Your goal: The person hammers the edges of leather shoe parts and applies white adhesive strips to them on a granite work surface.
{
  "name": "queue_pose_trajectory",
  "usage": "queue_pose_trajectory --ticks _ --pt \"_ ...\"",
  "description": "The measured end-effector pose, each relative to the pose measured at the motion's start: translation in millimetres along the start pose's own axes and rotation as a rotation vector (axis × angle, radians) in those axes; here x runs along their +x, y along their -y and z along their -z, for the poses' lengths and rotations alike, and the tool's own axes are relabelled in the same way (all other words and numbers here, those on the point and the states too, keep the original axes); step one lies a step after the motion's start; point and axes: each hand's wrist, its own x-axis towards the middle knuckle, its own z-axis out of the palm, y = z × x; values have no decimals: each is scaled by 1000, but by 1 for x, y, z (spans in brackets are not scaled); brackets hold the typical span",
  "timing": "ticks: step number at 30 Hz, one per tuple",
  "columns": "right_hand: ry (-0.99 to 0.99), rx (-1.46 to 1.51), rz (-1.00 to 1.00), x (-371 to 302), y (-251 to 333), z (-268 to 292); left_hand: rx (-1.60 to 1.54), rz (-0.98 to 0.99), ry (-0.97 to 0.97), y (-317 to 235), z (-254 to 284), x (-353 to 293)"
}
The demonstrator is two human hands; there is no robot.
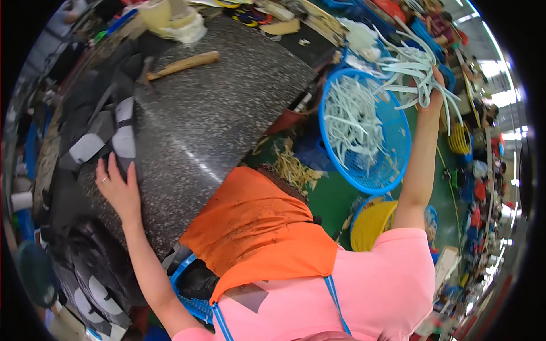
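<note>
My right hand [433, 95] is raised at the upper right, fingers closed round a loose bunch of pale, whitish strips [415, 63] that hang and curl out on both sides. Just left of it stands a round blue plastic basket [405, 145], with a heap of similar strips [354, 122] inside. On the left, my left hand [120, 192] rests with spread fingers on the edge of a speckled dark stone tabletop [227, 85]. Right by its fingertips lie black and grey padded pieces with white patches [124, 133]. Nothing shows in that hand.
A hammer with a wooden handle [185, 65] lies on the tabletop. More dark pieces with white patches [91, 290] are piled at the lower left. Below the blue basket stands a yellow basket [369, 226]. Offcuts [296, 170] are heaped beside the table. Other people sit far right.
</note>
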Motion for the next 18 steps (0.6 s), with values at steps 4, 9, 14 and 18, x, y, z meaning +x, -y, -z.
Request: queue_pose_trajectory --ticks 4,9,14,18 --pt "692 260 -277 82 -52 -52 -37 109 1 -8 -1 0" --pt "658 -1081 190 80 -148 -175 -45 122 24 -17 5 0" --pt "528 -1403 687 74 -198 -220 8 80 110 -60 18 52" --pt "761 -1637 732 23 -210 -248 -56 289 447 -54 19 88"
